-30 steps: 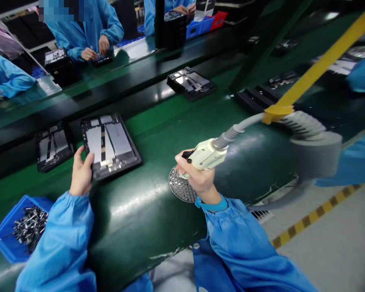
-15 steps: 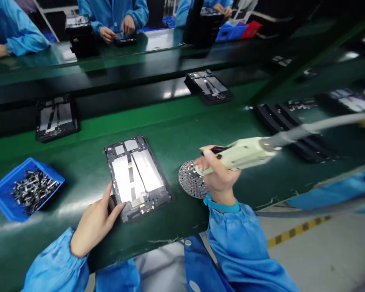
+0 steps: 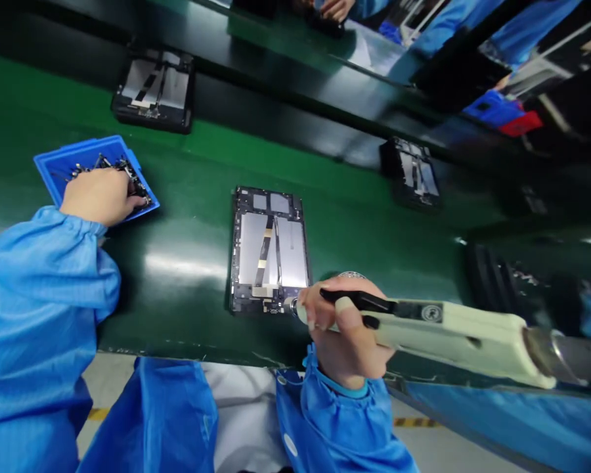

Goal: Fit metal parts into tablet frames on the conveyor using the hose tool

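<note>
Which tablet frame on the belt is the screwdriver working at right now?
The middle frame, closest to you on the green belt: the screwdriver in the right hand has its tip at that frame's near corner. The other frame and another frame lie farther away.

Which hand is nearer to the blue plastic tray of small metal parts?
Left. The left hand rests over the blue plastic tray, its fingers among the small metal parts. The right hand is well to the tray's right, beyond the tablet frame, gripping an electric screwdriver.
</note>
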Action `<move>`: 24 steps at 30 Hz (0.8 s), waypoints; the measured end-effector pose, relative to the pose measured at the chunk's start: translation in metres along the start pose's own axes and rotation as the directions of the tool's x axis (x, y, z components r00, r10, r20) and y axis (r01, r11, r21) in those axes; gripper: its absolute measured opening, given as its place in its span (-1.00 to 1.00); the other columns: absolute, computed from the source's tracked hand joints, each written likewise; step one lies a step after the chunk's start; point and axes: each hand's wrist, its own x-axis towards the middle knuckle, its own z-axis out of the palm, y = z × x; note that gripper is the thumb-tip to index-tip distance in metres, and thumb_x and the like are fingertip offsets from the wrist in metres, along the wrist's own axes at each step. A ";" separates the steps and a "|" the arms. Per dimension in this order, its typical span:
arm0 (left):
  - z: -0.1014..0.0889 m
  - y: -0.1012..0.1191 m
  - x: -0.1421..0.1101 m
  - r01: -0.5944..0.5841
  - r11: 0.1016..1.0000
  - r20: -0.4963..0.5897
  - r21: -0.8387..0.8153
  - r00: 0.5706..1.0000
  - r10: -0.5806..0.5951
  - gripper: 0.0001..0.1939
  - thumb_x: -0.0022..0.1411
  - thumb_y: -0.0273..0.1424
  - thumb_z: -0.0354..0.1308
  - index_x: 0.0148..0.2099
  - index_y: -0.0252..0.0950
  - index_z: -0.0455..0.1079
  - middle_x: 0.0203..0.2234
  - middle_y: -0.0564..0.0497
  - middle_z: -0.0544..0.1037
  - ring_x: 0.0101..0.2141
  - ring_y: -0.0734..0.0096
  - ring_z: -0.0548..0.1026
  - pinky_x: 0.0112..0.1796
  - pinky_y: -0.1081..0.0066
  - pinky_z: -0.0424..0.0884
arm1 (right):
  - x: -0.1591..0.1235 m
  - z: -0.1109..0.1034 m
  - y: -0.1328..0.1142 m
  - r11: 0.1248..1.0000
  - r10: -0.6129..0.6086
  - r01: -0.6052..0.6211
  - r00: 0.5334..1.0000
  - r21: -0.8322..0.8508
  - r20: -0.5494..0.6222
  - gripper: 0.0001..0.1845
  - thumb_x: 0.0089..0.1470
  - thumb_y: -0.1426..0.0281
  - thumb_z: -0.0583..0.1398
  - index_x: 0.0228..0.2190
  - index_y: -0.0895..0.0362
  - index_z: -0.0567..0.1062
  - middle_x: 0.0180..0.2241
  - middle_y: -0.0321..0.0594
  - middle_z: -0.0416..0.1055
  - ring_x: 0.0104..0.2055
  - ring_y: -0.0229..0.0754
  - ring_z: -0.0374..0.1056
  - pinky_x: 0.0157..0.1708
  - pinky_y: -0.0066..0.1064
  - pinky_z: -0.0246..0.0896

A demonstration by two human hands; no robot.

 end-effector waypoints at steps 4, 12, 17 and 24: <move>0.009 0.002 0.001 -0.003 0.998 -0.109 -0.063 0.994 -0.004 -0.62 0.44 -0.34 0.21 0.12 -0.55 0.55 -0.13 -0.04 0.49 0.21 -0.39 0.42 0.09 -0.23 0.34 | 0.003 0.008 0.007 1.000 -0.029 0.029 1.000 -0.006 -0.006 -0.85 0.18 0.20 0.30 -0.29 0.01 0.58 -0.68 -0.47 0.25 -0.66 -0.27 0.24 -0.52 -0.32 0.36; 0.001 -0.007 -0.010 -0.115 0.959 -0.355 -0.259 0.935 0.016 -0.67 0.39 -0.31 0.26 -0.03 -0.54 0.60 -0.28 0.05 0.54 0.18 -0.19 0.50 0.20 -0.24 0.30 | 0.004 0.011 0.009 0.998 -0.014 0.016 0.999 -0.065 0.035 -0.80 0.17 0.18 0.28 -0.39 0.02 0.47 -0.70 -0.49 0.18 -0.69 -0.29 0.19 -0.58 -0.36 0.22; -0.012 0.016 -0.033 -0.319 0.811 -0.425 -0.491 0.900 0.097 -0.70 0.32 -0.21 0.34 -0.11 -0.37 0.62 -0.33 0.12 0.59 -0.11 0.24 0.65 0.12 0.13 0.49 | 0.002 0.014 0.007 0.996 0.009 -0.007 1.000 -0.091 0.016 -0.80 0.16 0.19 0.29 -0.39 0.02 0.47 -0.68 -0.46 0.24 -0.67 -0.27 0.24 -0.57 -0.35 0.25; 0.033 0.129 -0.082 -0.700 0.319 -0.381 -0.639 0.648 0.659 -0.84 0.23 -0.50 0.39 -0.13 -0.22 0.69 -0.28 0.06 0.73 -0.21 0.30 0.68 -0.06 0.36 0.54 | -0.002 0.007 0.011 0.999 0.003 -0.002 1.000 0.032 -0.016 -0.84 0.14 0.22 0.35 -0.33 0.04 0.59 -0.67 -0.44 0.28 -0.64 -0.27 0.28 -0.52 -0.34 0.35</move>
